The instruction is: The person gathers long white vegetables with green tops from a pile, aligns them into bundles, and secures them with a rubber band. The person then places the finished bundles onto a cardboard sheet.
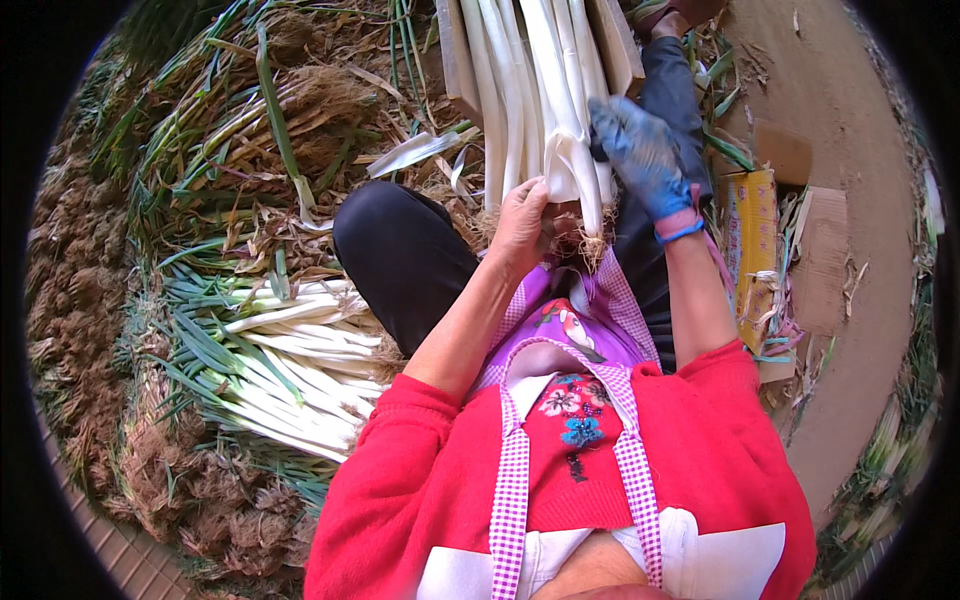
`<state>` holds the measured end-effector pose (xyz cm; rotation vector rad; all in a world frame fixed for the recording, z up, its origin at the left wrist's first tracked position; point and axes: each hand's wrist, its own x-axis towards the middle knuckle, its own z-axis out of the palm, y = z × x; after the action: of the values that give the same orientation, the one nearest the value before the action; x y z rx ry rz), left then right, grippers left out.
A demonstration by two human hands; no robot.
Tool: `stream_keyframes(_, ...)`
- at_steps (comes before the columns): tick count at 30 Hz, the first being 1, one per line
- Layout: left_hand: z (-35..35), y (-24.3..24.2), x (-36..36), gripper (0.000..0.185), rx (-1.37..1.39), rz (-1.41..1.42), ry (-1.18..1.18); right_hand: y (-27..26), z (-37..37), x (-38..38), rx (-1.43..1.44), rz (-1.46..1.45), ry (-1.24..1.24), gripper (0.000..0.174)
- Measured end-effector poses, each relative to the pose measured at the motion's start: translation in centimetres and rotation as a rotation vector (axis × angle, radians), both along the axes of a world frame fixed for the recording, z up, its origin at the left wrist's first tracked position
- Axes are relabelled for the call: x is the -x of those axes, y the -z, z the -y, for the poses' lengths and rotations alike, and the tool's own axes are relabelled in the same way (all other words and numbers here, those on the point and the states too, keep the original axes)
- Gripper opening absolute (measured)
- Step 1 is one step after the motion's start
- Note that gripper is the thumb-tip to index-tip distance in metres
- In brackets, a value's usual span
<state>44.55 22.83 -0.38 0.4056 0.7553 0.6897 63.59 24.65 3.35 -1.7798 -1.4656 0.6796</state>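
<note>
Several long white leek or large green onion stalks lie side by side in a wooden trough in front of me, root ends towards my lap. Between thumb and fingers, my bare left hand pinches a loosened white outer layer of one stalk. That stalk's rooty end points down at me. My right hand, in a blue-stained glove, is beside the same stalk, to its right. Its fingers are curled near a dark item; whether they grip anything is unclear.
Cleaned stalks with green tops lie in a pile at my left. Unpeeled bundles with brown roots and dry leaf scraps cover the ground beyond. A yellow printed carton, cardboard pieces and plastic ties lie by my right leg.
</note>
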Motion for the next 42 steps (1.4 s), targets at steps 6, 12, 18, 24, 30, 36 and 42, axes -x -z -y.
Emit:
stream_keyframes(6, -0.7, -0.5, -0.2, 0.028, -0.302, -0.113, 0.184, 1.1, -7.5, 0.7, 0.325, -0.978, -0.126, 0.041)
stream_keyframes(12, 1.8, -0.3, 2.3, 0.016, -0.864, -0.631, 0.460, 3.7, -9.7, 0.6, 0.307, -1.160, 0.037, 0.042)
stream_keyframes(18, 6.0, -0.3, 6.8, 0.013, -0.954, -0.801, 0.658, 7.7, -10.7, 1.6, 0.213, -1.132, -0.007, 0.044)
stream_keyframes(24, 8.7, -0.6, 8.8, 0.016, -1.037, -0.948, 1.034, 8.9, -13.3, 3.3, 0.267, -0.968, 0.210, 0.042)
stream_keyframes(30, 11.6, -1.2, 10.2, 0.019, -1.060, -1.086, 1.355, 8.3, -12.8, 5.5, 0.117, -0.595, 0.232, 0.034)
stream_keyframes(36, 14.9, -2.9, 11.6, 0.021, -1.003, -1.228, 1.183, 7.0, -12.1, 5.7, 0.149, -0.639, 0.188, 0.045)
stream_keyframes(42, 11.6, -3.8, 9.5, 0.029, -0.943, -1.540, 0.685, 4.8, -10.6, 3.7, -0.458, 0.241, 0.033, 0.031)
